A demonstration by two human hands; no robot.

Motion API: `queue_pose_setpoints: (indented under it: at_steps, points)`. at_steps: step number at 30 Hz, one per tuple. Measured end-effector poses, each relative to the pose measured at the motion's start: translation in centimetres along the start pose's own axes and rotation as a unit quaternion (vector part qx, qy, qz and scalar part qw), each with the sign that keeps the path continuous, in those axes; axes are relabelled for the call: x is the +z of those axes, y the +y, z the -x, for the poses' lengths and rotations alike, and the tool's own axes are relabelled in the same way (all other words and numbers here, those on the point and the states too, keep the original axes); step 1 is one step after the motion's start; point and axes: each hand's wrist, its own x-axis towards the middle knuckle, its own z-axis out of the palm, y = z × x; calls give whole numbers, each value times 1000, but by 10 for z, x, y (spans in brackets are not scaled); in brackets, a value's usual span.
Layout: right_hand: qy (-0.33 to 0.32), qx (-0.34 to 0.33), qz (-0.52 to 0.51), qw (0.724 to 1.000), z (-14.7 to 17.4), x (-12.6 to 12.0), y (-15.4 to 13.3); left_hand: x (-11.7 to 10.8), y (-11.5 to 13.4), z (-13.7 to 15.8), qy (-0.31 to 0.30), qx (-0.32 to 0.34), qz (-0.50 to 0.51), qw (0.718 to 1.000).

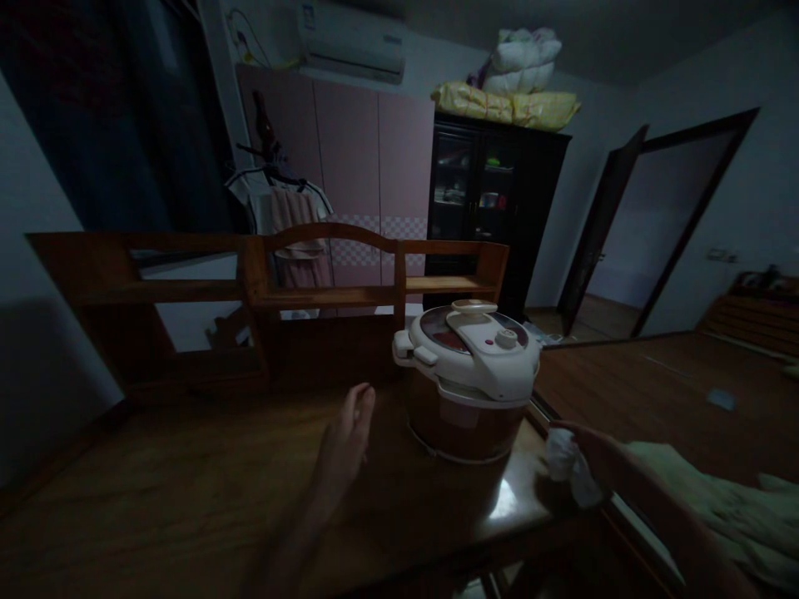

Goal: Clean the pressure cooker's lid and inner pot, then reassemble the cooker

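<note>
A pressure cooker with a pale lid, a knob on top and a brown body stands on the glossy wooden desk. My left hand is raised over the desk, left of the cooker and apart from it. Its fingers are loosely bent, and nothing shows in them. To the right of the cooker, by the desk's edge, my right hand grips a crumpled white tissue. My right fingers are partly hidden and dim.
A wooden shelf rack runs along the desk's back. On the right are a brown bed surface and a pale green cloth. Behind stand pink wardrobes, a dark cabinet and an open door.
</note>
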Motion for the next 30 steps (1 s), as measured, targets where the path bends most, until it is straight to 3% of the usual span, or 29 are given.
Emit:
queue_pose_setpoints:
  at_steps: [3,6,14,20,24,27,30]
  points:
    - [-68,35,-45,996,30,8,20,6,-36,38,-35,-47,27,998]
    - [-104,40,-69,991,36,14,28,16,-70,58,-54,-82,33,995]
    - [-113,-78,-28,990,17,38,38,16,-122,73,-53,-150,-8,987]
    - [-60,-126,41,989,21,38,53,10,-128,77,-47,-198,-21,979]
    - [46,-132,233,962,44,35,62,9,-121,76,-48,-200,-32,978]
    - [37,-125,286,949,58,39,69,7,-113,76,-61,-214,-48,974]
    - [15,-48,264,963,58,38,71,3,-104,77,-79,-211,-51,973]
